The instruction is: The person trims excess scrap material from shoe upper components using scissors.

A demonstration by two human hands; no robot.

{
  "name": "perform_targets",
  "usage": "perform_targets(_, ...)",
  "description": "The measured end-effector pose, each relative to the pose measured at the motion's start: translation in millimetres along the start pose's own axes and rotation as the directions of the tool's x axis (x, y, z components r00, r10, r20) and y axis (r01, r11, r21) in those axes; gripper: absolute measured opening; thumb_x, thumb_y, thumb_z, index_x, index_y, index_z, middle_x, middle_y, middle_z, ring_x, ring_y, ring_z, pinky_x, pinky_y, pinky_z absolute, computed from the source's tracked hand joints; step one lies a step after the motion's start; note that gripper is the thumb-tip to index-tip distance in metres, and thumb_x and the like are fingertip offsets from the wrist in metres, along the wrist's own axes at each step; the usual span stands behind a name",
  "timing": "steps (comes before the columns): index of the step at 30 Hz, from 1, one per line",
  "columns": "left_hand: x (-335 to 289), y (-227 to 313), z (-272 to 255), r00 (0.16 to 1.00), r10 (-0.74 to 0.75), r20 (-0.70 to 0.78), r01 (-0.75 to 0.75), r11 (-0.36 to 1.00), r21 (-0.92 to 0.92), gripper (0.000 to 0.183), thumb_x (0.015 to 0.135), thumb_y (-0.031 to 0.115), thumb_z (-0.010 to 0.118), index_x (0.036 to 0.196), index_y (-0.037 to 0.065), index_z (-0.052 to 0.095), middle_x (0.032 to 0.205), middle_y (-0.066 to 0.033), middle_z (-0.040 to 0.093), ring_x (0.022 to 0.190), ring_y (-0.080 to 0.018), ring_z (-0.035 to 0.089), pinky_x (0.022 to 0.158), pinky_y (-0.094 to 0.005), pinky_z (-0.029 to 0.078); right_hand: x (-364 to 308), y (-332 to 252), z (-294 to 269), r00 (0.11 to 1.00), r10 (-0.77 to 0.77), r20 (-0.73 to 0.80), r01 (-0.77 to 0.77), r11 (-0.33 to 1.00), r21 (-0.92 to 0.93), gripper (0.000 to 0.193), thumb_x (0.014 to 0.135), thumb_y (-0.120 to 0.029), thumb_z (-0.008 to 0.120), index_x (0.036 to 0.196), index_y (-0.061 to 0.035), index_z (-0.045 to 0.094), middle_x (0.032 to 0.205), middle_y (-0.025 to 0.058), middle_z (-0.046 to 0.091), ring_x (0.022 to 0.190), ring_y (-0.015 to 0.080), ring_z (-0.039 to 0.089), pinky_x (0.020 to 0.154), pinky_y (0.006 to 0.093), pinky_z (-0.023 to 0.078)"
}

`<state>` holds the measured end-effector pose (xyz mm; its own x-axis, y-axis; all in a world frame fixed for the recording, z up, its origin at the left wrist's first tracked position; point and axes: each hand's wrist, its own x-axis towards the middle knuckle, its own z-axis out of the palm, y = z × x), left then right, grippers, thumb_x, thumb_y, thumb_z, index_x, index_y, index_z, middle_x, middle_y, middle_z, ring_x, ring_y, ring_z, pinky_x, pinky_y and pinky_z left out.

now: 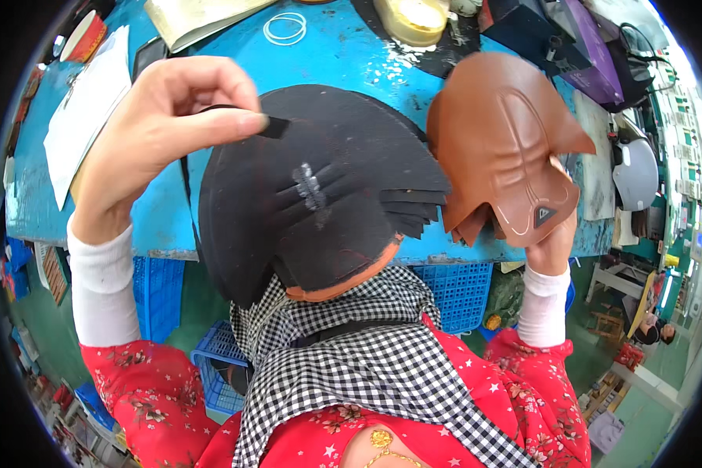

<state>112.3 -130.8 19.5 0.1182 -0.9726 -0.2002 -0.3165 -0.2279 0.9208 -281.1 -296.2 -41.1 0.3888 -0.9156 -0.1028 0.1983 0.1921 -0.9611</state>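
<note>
Black strip [276, 128] pinched by left hand [160, 121] over black stack [249, 171]; right hand [555, 240] grasps brown leather pieces [499, 129] low, at blue table [312, 66], presumably to keep them together

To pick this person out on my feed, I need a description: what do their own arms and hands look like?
Both arms wear red sleeves printed with flowers and small pale stars, with plain, close-fitting white cuffs at the wrists. The left hand is ungloved; so is the visible part of the right hand.
</note>
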Motion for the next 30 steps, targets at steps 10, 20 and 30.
perform_targets(10,17,10,29,0.890,-0.010,0.455,-0.109,0.966,0.234,0.013,0.077,0.011,0.075,0.082,0.000,0.072,0.076,-0.0060,0.070,0.073,-0.0127,0.064,0.072,-0.0256,0.050,21,-28,-3,0.996,-0.014,0.085,0.020,0.997,-0.074,0.026,0.107,-0.022,0.038,0.124,-0.0063,0.047,0.078,-0.0021,0.039,0.052,0.0028,0.026,0.045,0.0195,0.022)
perform_targets(20,9,5,46,0.944,0.141,0.298,-0.235,0.923,0.306,0.015,0.071,0.013,0.077,0.075,0.002,0.067,0.066,-0.0103,0.064,0.063,-0.0246,0.061,0.062,-0.0340,0.048,13,-29,115,0.659,-0.016,0.752,0.582,0.644,-0.497,0.017,0.089,-0.003,0.063,0.104,-0.0056,0.056,0.076,0.0064,0.058,0.064,0.0154,0.060,0.055,0.0292,0.046)
perform_targets(30,14,-10,25,0.949,0.121,0.292,-0.234,0.889,0.393,0.017,0.076,0.010,0.073,0.081,0.003,0.059,0.082,-0.0082,0.056,0.081,-0.0259,0.055,0.076,-0.0348,0.045,39,-11,151,0.166,0.209,0.964,0.863,0.442,-0.244,0.018,0.078,-0.010,0.069,0.089,-0.0093,0.055,0.073,0.0058,0.060,0.066,0.0268,0.062,0.053,0.0372,0.047)
